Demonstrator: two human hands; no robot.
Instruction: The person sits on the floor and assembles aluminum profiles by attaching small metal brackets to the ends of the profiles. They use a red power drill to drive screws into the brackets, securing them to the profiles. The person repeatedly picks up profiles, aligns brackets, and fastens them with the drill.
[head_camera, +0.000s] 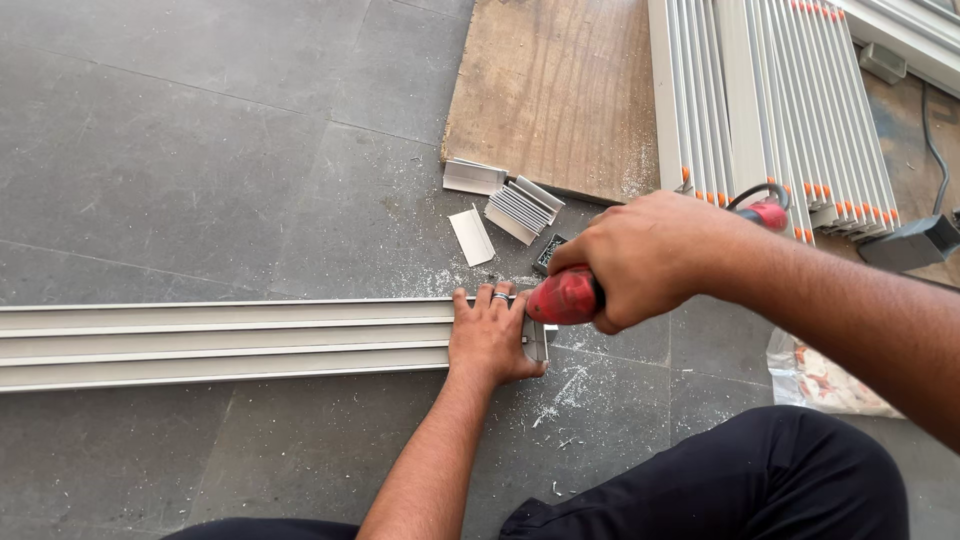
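From the head view I saw the left hand (490, 340) pressed flat, fingers spread, on the end of a long white rail (225, 342) lying across the grey floor (200, 150); it gripped nothing, only held the rail down, and a ring showed on one finger. The right hand (645, 258) was closed tight around a red drill (563, 295), its nose set at the rail's end just above the left hand's fingertips. The bit itself was hidden, so I could not tell whether it touched the metal. A red cord end (765, 212) showed behind the right wrist. White shavings (560, 395) lay scattered on the floor around the rail's end. Just beyond the rail's end lay short offcuts (522, 208) and a flat strip (471, 237), with a small dark box (549, 253) next to them. Farther from the rail was a wooden board (560, 90), and beside that a stack of white profiles (780, 100) with orange tips. A plastic bag (825, 380) lay right of the rail's end, near my black-trousered knee (760, 475).
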